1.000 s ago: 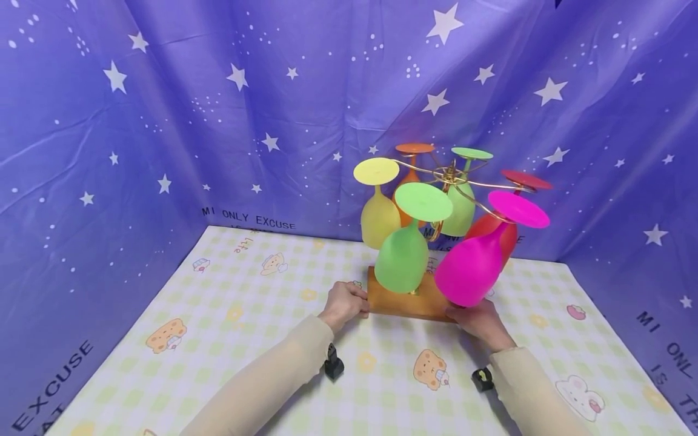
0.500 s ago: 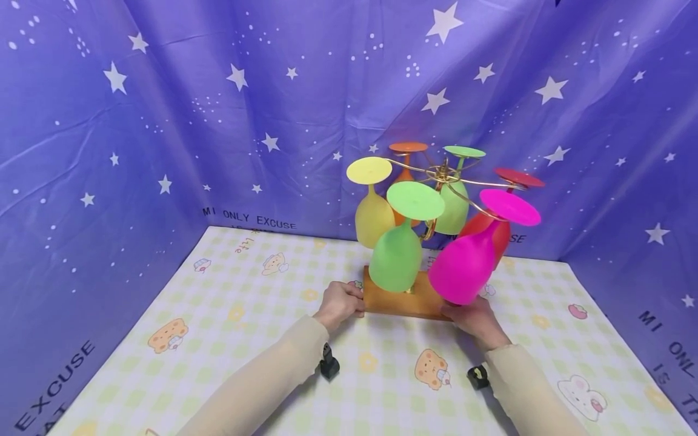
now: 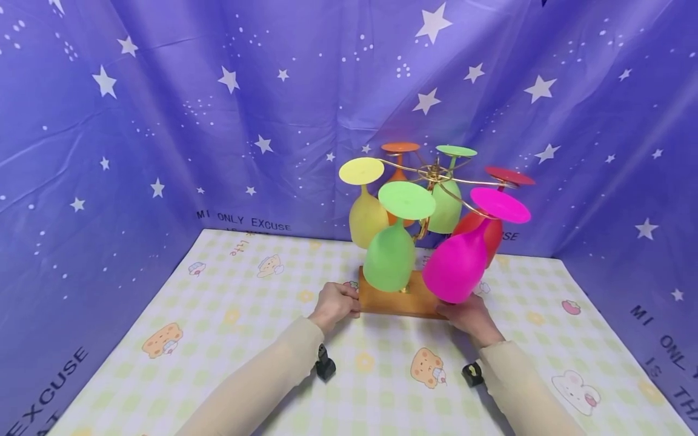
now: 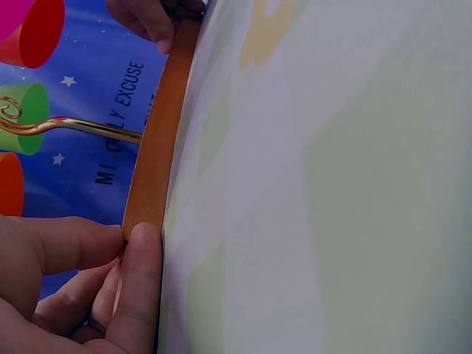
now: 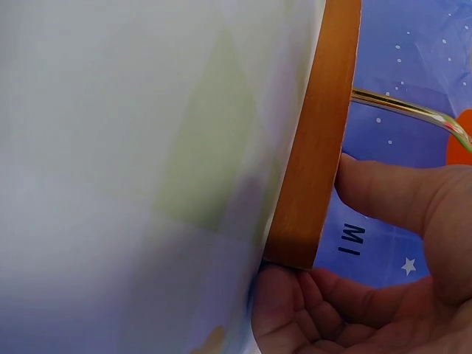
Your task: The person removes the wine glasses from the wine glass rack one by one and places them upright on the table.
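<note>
A brown wooden base (image 3: 398,303) bears a gold metal rack (image 3: 435,173) with several coloured goblets hanging upside down, among them a magenta one (image 3: 457,266), a green one (image 3: 390,259) and a yellow one (image 3: 367,219). My left hand (image 3: 334,304) grips the base's left end; in the left wrist view its thumb and fingers (image 4: 140,273) pinch the corner. My right hand (image 3: 472,318) holds the right end, partly behind the magenta goblet. The right wrist view shows that thumb on the base's top (image 5: 313,147) and fingers curled at its end.
A checked cloth with cartoon prints (image 3: 234,363) covers the table. Blue curtains with white stars (image 3: 294,121) stand behind it and at both sides. A small black device (image 3: 325,366) hangs at the left wrist, another (image 3: 472,374) at the right.
Rack, goblets and base have shifted slightly left in the head view, with both hands still gripping the base. The background has also shifted a little left since the last earlier frame.
</note>
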Demonstrator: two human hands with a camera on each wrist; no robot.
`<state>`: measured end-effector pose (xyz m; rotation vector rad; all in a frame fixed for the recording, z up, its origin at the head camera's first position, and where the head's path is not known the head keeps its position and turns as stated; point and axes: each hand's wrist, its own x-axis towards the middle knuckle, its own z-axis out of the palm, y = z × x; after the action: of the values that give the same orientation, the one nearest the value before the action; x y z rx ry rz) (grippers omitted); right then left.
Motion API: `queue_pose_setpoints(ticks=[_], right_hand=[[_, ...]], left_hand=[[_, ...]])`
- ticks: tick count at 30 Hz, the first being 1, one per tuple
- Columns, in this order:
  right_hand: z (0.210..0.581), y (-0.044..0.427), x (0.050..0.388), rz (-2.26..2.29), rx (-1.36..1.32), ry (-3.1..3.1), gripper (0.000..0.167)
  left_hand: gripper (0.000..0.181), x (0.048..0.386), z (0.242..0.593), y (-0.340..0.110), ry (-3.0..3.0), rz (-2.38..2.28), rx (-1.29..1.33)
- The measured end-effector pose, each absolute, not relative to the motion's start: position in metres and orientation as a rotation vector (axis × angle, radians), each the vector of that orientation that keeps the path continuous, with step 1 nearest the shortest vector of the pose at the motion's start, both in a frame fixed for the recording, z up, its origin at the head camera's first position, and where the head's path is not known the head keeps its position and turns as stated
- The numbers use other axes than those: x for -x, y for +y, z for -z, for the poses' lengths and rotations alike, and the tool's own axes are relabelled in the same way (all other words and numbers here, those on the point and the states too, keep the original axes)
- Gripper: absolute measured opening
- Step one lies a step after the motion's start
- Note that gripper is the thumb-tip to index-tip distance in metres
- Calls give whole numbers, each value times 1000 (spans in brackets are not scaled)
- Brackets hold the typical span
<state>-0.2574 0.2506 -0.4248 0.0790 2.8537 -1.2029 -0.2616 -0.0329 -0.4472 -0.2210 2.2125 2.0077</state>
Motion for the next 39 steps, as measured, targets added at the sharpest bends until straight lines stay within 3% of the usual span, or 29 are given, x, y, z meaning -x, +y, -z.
queue_pose_setpoints(ticks=[11,33,39], right_hand=[[425,243,259,1115,0,2904,25],[427,228,263,1080,117,2925,37],[428,222,265,1033,144,2944,27]], left_hand=[[25,260,449,-41,2235,-2016,214],[22,256,445,-62,2264,-1967,213],[21,256,445,-68,2267,-1970,209]])
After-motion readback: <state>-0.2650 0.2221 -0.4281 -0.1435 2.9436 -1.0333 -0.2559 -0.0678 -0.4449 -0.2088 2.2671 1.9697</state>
